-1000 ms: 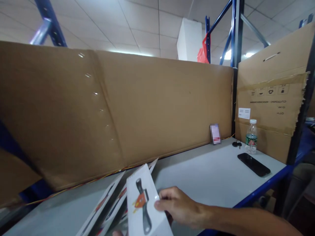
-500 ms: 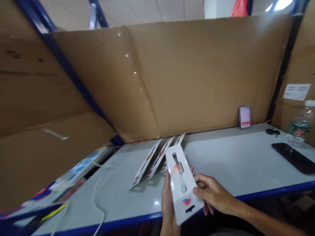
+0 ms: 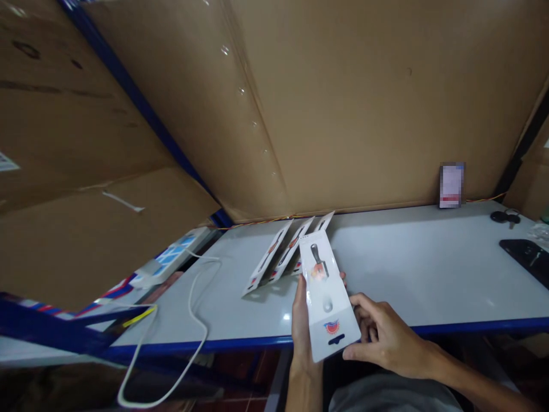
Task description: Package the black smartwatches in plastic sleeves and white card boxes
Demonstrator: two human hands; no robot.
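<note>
A long white retail pack [image 3: 323,297] with a hang hole, a red and blue logo and a picture of a dark-handled tool is tilted up above the table's front edge. My left hand [image 3: 301,320] grips it from the left and behind, with fingertips showing at its right edge. My right hand [image 3: 386,337] is at the lower right corner, thumb just off the front face and apart from the curled fingers. Whether those fingers touch the edge is hard to see. Behind the pack, several similar packs [image 3: 268,257] lean in a slanted row on the table.
The grey table [image 3: 398,263] has a blue front edge. A white cable [image 3: 201,320] hangs over it from a power strip [image 3: 175,254]. A phone [image 3: 451,186] leans on the cardboard wall [image 3: 343,114]. Farther right lie keys [image 3: 505,217] and a dark flat object [image 3: 525,257].
My view has tilted down and shifted left. My right thumb has slid off the pack's front to its lower corner. My left hand still holds the pack, now more upright.
</note>
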